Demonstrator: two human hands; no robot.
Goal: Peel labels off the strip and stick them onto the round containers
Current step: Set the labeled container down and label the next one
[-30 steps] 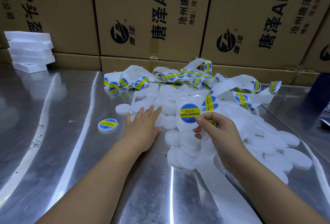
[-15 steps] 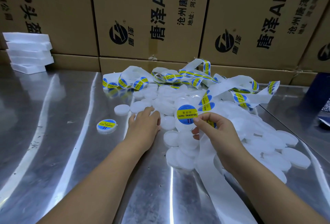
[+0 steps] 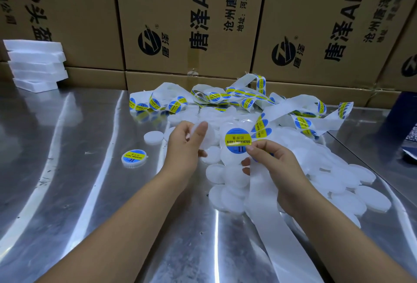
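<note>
Head view, looking down over both forearms onto a steel table (image 3: 67, 192).

Left hand (image 3: 187, 145) – raised just above the tabletop, thumb and fingers curled round a blank container (image 3: 204, 135), white and round. The container is motion-blurred, so its exact tilt can't be read.

Right hand (image 3: 275, 165) – pinching the strip (image 3: 282, 237) between thumb and fingertips, right at the lower edge of a round blue-and-yellow label (image 3: 238, 140) printed "SOLDERING PASTE". The label faces the camera, just beside the left hand's container but apart from it. Whether the label's edge has lifted from the backing can't be told. Below the hand, bare white backing trails down toward the near edge of the table.

Pile of round containers (image 3: 338, 181) – white, unlabelled, spread under and to the right of both hands and reaching back to the far side of the table. On top of the pile's far part lies a loose tangle of strip carrying more blue-and-yellow labels.

Labelled container (image 3: 134, 158) – lies flat and alone on the table, left of the left hand and well apart from the pile. One blank disc sits between it and the pile.

Behind the table: a wall of cardboard boxes (image 3: 191, 23) with black printed lettering. Far left, a stack of white slabs (image 3: 36, 64) against the boxes.
</note>
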